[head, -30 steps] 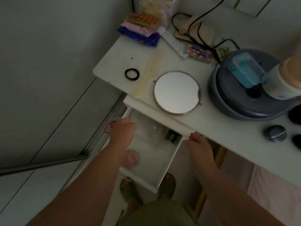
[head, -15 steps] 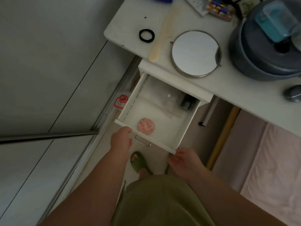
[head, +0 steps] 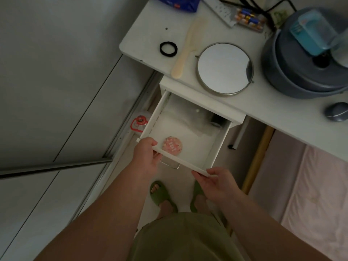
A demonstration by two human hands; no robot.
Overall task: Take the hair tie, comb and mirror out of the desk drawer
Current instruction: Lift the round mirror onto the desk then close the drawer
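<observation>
A black hair tie (head: 168,49), a cream comb (head: 186,51) and a round metal-rimmed mirror (head: 224,68) lie side by side on the white desk top (head: 267,113). Below them the white drawer (head: 219,146) stands pulled out. My left hand (head: 146,157) grips the left end of the drawer's front panel, thumb on its top edge. My right hand (head: 212,182) holds the right corner of the same panel. Inside the drawer lie a round pink patterned item (head: 172,146), a small dark object (head: 216,120) at the back and some clear plastic.
A grey cooker-like pot (head: 301,72) with a blue box on it stands at the right of the desk, near a grey pebble-shaped object (head: 337,112). Cables, a battery pack and a blue packet sit at the back. A pink bed is at the right; my feet wear green slippers.
Both hands moved from inside and beside the drawer down to its front panel and now grip it. The camera view has shifted closer to the drawer.
</observation>
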